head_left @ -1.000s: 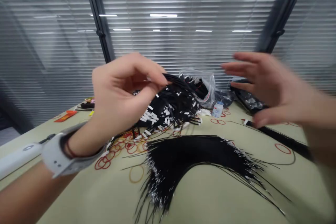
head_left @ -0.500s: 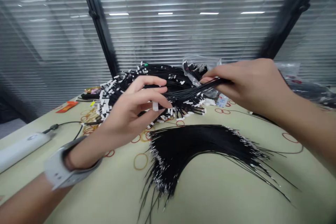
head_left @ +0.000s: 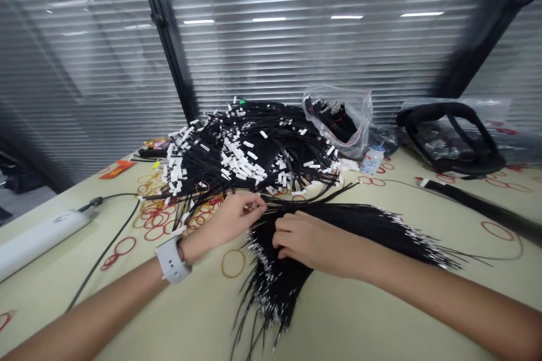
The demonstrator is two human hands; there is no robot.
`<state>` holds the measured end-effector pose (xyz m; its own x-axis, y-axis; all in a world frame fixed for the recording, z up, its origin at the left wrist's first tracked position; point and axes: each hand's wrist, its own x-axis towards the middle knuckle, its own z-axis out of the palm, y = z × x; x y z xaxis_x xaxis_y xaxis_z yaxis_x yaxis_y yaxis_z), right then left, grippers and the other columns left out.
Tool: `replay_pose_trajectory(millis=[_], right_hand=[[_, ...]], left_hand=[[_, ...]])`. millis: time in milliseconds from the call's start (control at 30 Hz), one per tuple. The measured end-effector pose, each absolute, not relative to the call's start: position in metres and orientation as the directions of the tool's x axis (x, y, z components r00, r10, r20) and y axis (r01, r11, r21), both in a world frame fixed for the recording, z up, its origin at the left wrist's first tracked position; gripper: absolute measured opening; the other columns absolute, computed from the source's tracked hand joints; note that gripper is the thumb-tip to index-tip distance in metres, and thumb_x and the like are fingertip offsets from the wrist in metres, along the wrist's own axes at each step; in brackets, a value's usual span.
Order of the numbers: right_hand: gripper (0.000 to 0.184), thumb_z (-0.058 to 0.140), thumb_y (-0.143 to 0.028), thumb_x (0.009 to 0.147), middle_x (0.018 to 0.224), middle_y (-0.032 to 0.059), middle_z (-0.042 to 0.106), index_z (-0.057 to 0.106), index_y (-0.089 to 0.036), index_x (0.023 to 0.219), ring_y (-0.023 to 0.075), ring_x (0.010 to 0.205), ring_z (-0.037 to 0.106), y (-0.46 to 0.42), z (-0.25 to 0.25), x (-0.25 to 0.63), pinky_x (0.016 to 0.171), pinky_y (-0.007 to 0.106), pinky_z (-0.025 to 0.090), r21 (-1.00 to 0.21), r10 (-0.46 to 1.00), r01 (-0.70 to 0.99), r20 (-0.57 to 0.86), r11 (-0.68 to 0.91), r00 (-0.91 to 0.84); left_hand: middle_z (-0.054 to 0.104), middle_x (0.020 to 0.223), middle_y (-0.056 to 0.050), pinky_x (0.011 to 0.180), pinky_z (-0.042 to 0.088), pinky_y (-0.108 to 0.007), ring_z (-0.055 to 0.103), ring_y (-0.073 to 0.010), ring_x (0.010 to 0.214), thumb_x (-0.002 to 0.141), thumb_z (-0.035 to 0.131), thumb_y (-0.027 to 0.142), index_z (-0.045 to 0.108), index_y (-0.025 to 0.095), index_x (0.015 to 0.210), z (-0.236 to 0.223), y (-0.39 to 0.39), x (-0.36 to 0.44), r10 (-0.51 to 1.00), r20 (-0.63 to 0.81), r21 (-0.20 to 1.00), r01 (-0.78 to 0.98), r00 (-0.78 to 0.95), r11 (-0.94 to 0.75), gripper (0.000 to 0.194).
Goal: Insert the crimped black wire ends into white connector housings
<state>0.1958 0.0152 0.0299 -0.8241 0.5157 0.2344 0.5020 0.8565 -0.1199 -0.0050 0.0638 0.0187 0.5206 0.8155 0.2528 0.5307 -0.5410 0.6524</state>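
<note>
My left hand (head_left: 235, 217), with a pale grey watch band (head_left: 173, 259) on its wrist, is closed in a pinch at the left end of a thin strand of black wires (head_left: 326, 198). That strand lies along the back of a broad fan of loose black wires (head_left: 364, 223) with silvery tips. My right hand (head_left: 302, 240) rests on the fan's left part, its fingers curled into the wires; the fingertips are partly hidden. Behind both hands is a big heap of black wires with white tags (head_left: 241, 161).
Red and yellow rubber bands (head_left: 158, 217) lie scattered on the table. A clear bag of wire bundles (head_left: 359, 132) and a small blue-capped bottle (head_left: 372, 159) stand behind. A black strap frame (head_left: 453, 141) is at right, a white power strip (head_left: 40, 240) at left.
Both hands have come down from above the tagged heap to the fan of wires. The strand stretched between them now lies lower, and my right hand has let go of its end and moved left.
</note>
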Motion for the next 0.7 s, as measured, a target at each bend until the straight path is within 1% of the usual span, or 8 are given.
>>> replay_pose_trajectory(millis=[67,167,233,333,400,500,600,700], right_hand=[[0.006,0.055,-0.019,0.083,0.083,0.0027,0.058,0.059,-0.019,0.078,0.0174,0.08,0.054,0.019,0.029,0.193,0.075,0.032,0.045,-0.155,0.522,0.499,0.214,0.853,-0.826],[0.01,0.053,-0.012,0.081,0.085,0.0034,0.057,0.056,-0.019,0.076,0.0172,0.082,0.053,0.026,0.029,0.2,0.073,0.03,0.044,-0.232,0.544,0.502,0.176,0.833,-0.821],[0.014,0.048,-0.007,0.081,0.083,0.0029,0.057,0.054,-0.018,0.075,0.0149,0.077,0.052,0.03,0.03,0.207,0.067,0.027,0.043,-0.303,0.578,0.52,0.148,0.799,-0.802],[0.013,0.045,-0.009,0.084,0.074,-0.0001,0.057,0.052,-0.018,0.076,0.0101,0.062,0.05,0.035,0.033,0.211,0.055,0.022,0.038,-0.431,0.673,0.576,0.109,0.695,-0.732],[0.01,0.048,-0.014,0.084,0.07,-0.0009,0.059,0.055,-0.018,0.079,0.0094,0.058,0.05,0.038,0.032,0.209,0.053,0.022,0.037,-0.51,0.744,0.612,0.086,0.604,-0.662],[0.011,0.051,-0.02,0.083,0.071,0.0,0.062,0.061,-0.017,0.084,0.0098,0.061,0.053,0.041,0.028,0.203,0.056,0.023,0.038,-0.609,0.834,0.645,0.05,0.461,-0.549],[0.018,0.051,-0.029,0.082,0.063,-0.001,0.057,0.062,-0.016,0.075,0.0087,0.055,0.049,0.042,0.023,0.202,0.05,0.022,0.035,-0.683,0.876,0.638,0.007,0.356,-0.482],[0.02,0.051,-0.032,0.082,0.06,-0.0028,0.053,0.058,-0.017,0.072,0.0073,0.053,0.044,0.041,0.02,0.202,0.047,0.02,0.032,-0.765,0.888,0.574,-0.005,0.292,-0.459]], left_hand=[[0.061,0.074,-0.001,0.062,0.041,-0.028,0.053,-0.0139,0.067,0.084,0.049,0.023,0.061,0.019,0.083,0.018,0.061,-0.009,0.836,0.243,0.672,0.537,0.492,-0.51,0.013],[0.054,0.065,0.004,0.056,0.039,-0.025,0.049,-0.0118,0.059,0.086,0.046,0.022,0.05,0.02,0.105,0.011,0.06,-0.01,0.869,0.221,0.735,0.511,0.442,-0.446,0.019],[0.054,0.063,0.005,0.053,0.039,-0.023,0.05,-0.0112,0.057,0.086,0.045,0.021,0.044,0.02,0.111,0.006,0.06,-0.01,0.886,0.179,0.788,0.476,0.428,-0.39,0.025],[0.061,0.068,0.001,0.055,0.044,-0.024,0.056,-0.0119,0.061,0.083,0.051,0.021,0.054,0.018,0.092,0.001,0.056,-0.009,0.888,0.087,0.842,0.444,0.451,-0.307,0.011],[0.065,0.075,-0.001,0.06,0.047,-0.026,0.059,-0.0135,0.067,0.08,0.055,0.022,0.059,0.017,0.082,0.001,0.052,-0.01,0.894,0.049,0.852,0.448,0.444,-0.27,0.007],[0.066,0.085,-0.003,0.068,0.048,-0.03,0.06,-0.0156,0.075,0.079,0.057,0.024,0.064,0.018,0.088,0.003,0.045,-0.011,0.924,0.052,0.848,0.472,0.38,-0.242,0.012],[0.066,0.08,-0.002,0.065,0.048,-0.029,0.059,-0.0153,0.071,0.078,0.059,0.026,0.064,0.018,0.089,0.005,0.041,-0.01,0.938,0.044,0.854,0.474,0.345,-0.214,0.014],[0.065,0.077,-0.001,0.062,0.047,-0.027,0.059,-0.0147,0.07,0.078,0.06,0.025,0.063,0.018,0.085,0.006,0.04,-0.007,0.943,0.016,0.882,0.439,0.333,-0.17,0.011]])
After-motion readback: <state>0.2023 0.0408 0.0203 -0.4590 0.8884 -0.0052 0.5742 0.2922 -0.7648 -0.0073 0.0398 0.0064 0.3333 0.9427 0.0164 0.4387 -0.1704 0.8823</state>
